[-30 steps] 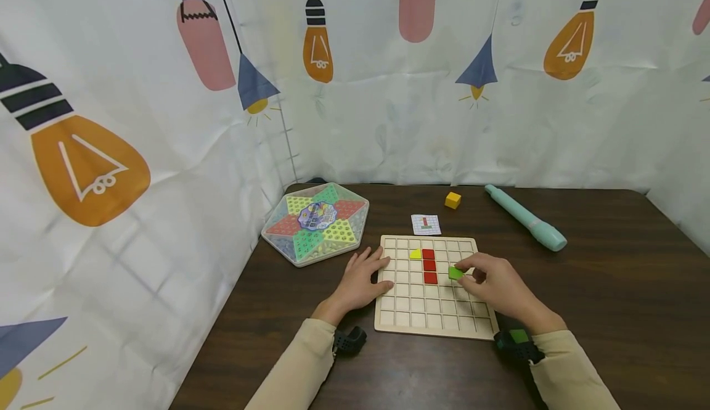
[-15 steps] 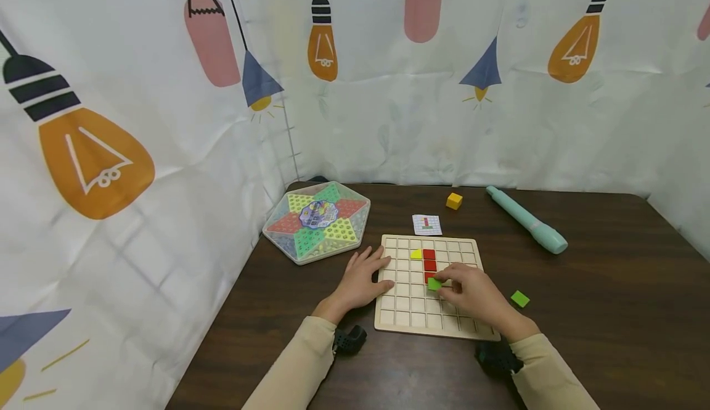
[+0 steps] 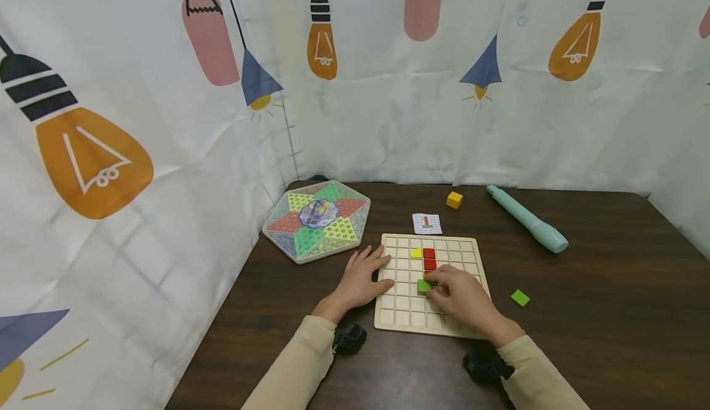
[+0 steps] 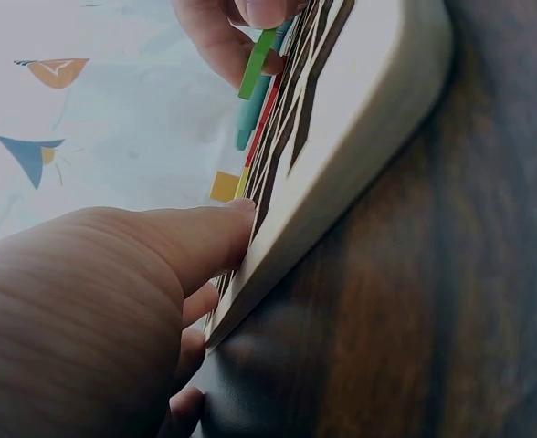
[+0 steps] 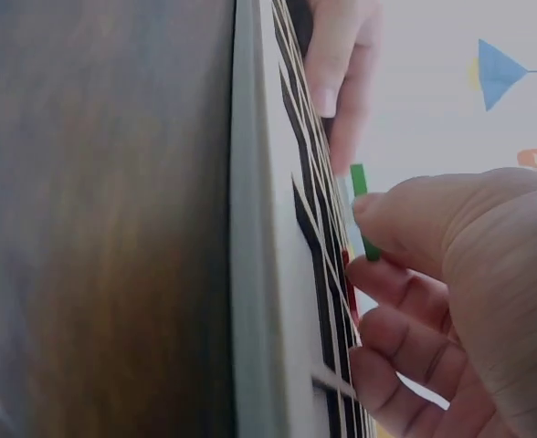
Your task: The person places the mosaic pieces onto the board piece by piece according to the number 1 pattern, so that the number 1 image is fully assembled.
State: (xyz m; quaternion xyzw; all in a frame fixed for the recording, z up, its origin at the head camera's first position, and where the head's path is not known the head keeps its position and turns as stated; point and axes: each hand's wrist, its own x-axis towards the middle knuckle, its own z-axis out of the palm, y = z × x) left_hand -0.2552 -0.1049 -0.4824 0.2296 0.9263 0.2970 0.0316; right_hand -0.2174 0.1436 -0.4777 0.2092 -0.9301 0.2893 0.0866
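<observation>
My right hand (image 3: 463, 299) pinches a green square tile (image 3: 423, 286) between thumb and fingers, just over the wooden grid board (image 3: 402, 319). In the right wrist view the green tile (image 5: 364, 210) stands slightly off the board's surface. My left hand (image 3: 360, 280) rests on the board's left edge with its fingers spread, the thumb (image 4: 214, 239) lying on the rim. A column of red tiles (image 3: 429, 259) sits in the grid, the lowest partly hidden by my right fingers. Beside the top red one lies a yellow triangular piece (image 3: 416, 253).
Another green tile (image 3: 520, 298) lies on the table right of the board. Behind the board are a small pattern card (image 3: 426, 224), a yellow cube (image 3: 453, 200) and a teal cylindrical object (image 3: 527, 219). A hexagonal game box (image 3: 317, 221) stands at the back left.
My right hand has carried the green tile leftward across the board, to just below the red column. The other green tile on the table has come into sight. My left hand stays put.
</observation>
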